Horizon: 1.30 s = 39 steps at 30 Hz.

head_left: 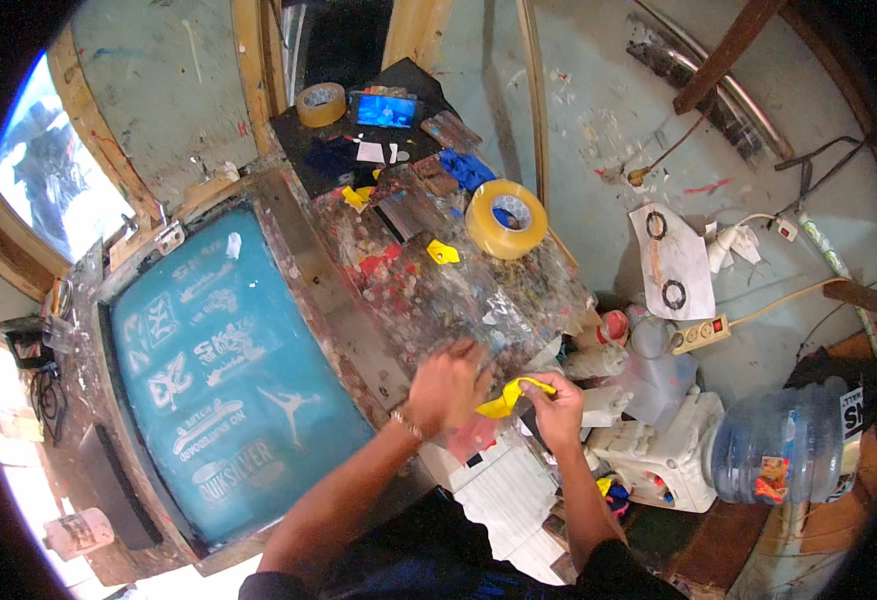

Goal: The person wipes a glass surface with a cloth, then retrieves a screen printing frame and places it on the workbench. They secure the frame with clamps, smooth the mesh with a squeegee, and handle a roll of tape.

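My right hand [558, 408] pinches one end of a thin, limp yellow piece [503, 401] between thumb and fingers, over the near edge of the paint-stained worktable [438, 310]. Beside it on the left is my left hand [448, 388], its fingers smeared by motion. Whether they touch the yellow piece cannot be made out. Another small yellow piece [443, 252] lies on the tabletop, with more yellow scraps [357, 197] farther back. A large roll of clear yellowish tape [488, 236] rests at the table's right side. White sheets of paper [503, 490] sit below my hands.
To the left stands a framed teal printing screen [308, 350] with pale designs. At the back are a lit phone [384, 110], a smaller tape roll [319, 104] and a blue cloth [467, 170]. On the right are a power strip [700, 335] and a water bottle [773, 440] on a dispenser [648, 465].
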Each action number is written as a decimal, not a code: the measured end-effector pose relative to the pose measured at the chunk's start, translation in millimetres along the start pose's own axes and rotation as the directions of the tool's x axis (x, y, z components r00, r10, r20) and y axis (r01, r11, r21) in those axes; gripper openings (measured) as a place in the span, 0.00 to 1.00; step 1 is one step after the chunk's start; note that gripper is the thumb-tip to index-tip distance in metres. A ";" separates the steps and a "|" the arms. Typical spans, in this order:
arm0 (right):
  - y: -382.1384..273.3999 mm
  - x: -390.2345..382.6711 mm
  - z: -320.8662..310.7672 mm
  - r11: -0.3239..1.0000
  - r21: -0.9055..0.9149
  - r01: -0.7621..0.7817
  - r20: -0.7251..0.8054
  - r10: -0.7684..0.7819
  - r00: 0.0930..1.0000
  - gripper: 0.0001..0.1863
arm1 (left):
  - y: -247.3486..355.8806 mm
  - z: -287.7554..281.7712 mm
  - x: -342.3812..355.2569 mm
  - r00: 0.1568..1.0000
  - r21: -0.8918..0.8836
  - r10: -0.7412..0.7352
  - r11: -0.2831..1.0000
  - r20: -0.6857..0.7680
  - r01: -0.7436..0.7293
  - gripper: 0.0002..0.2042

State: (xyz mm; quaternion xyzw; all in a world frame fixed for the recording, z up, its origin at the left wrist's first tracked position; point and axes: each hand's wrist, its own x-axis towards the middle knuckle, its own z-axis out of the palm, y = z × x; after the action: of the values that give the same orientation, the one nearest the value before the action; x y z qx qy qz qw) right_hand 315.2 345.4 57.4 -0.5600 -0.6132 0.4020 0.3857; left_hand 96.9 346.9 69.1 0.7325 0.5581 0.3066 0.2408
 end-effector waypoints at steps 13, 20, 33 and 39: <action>-10.1 85.7 -17.9 0.896 -0.406 0.182 0.403 -0.004 0.915 0.08 | -46.3 54.9 8.0 0.966 0.330 0.236 0.908 0.102 -0.257 0.33; -7.8 123.4 -5.9 0.753 -0.502 0.426 0.623 -0.027 0.782 0.09 | -43.5 55.1 8.7 0.963 0.324 0.240 0.908 0.118 -0.266 0.30; -12.1 145.2 -0.8 0.710 -0.563 0.422 0.675 0.102 0.730 0.10 | -42.3 65.4 8.6 0.962 0.408 0.257 0.871 0.097 -0.274 0.29; -24.2 157.9 1.5 0.781 -0.619 0.081 0.615 0.417 0.669 0.09 | -44.1 66.8 8.2 0.967 0.361 0.234 0.897 0.102 -0.255 0.29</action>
State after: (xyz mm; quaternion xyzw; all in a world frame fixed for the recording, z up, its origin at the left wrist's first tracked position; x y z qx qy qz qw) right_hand 292.8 501.5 82.8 -0.5034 -0.7500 0.4097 -0.1276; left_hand 116.8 365.6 -6.6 0.8373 0.5025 0.2028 0.0727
